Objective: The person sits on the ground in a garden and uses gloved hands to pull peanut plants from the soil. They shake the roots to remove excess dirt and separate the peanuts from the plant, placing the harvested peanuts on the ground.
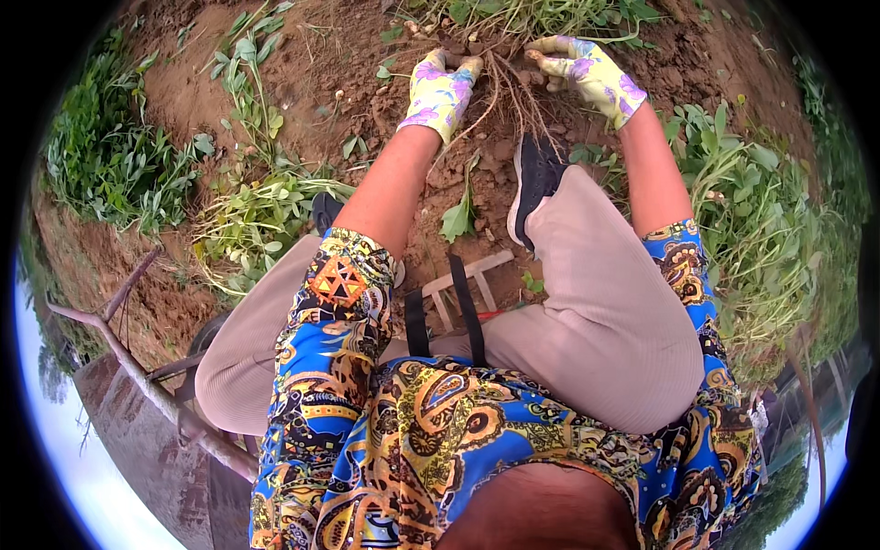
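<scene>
In the head view, both hands wear pale yellow gloves printed with purple flowers. Between them spreads a bundle of thin brown roots [514,93] from a pulled-up leafy plant [543,17], probably peanut. My left hand [440,93] is at the left of the root base, its fingers curled by dark soil; whether they grip it is hidden. My right hand [591,79] is right of the roots, thumb and fingers bent together; I cannot tell what is between them. Small pale pods [411,27] show among the stems beyond my left hand.
Leafy plants lie in heaps at left [275,206] and right [749,206]. A low wooden frame [467,275] with black straps [467,309] is between my legs. A dark shoe [540,182] stands below the roots. A bare branch [151,385] rises at lower left.
</scene>
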`<state>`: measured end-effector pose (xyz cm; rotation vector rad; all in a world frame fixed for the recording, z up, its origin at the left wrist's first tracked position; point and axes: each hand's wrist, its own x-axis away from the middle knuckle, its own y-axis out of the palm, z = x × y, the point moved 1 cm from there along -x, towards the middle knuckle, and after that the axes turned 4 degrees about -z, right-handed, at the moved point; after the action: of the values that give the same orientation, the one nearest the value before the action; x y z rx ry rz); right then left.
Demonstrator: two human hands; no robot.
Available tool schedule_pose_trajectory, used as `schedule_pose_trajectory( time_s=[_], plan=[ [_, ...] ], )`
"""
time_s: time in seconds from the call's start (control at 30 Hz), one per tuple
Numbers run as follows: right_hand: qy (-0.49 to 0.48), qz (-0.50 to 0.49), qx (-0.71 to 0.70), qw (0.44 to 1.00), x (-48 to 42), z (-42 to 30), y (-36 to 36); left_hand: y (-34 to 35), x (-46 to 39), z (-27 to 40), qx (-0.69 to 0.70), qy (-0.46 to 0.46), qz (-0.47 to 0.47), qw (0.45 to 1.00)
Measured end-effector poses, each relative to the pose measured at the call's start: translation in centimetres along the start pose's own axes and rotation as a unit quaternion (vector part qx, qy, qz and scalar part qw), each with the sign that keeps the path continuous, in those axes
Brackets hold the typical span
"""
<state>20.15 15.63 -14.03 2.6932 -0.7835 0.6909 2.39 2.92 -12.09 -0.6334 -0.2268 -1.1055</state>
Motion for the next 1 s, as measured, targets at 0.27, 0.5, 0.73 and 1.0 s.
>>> schedule_pose_trajectory(
  time_s=[0.27,0.5,0.73,1.0],
  plan=[
    [-0.077,-0.192,-0.584,0.785,0.2,3.6,-0.8,-1.1,0.2,-0.3,-0.099,0.003,-0.092,0.991],
    [-0.209,-0.148,-0.417,0.872,3.2,-3.6,0.6,-2.3,-0.1,-1.6,-0.018,-0.011,-0.107,0.994],
    [-0.175,-0.181,-0.411,0.876,2.3,-2.1,1.6,-2.1,2.6,0.5,0.091,-0.118,-0.178,0.973],
    [-0.150,0.045,-0.259,0.953,2.6,0.5,-0.3,-1.6,2.4,0.0,0.199,-0.063,-0.148,0.967]
  ],
)
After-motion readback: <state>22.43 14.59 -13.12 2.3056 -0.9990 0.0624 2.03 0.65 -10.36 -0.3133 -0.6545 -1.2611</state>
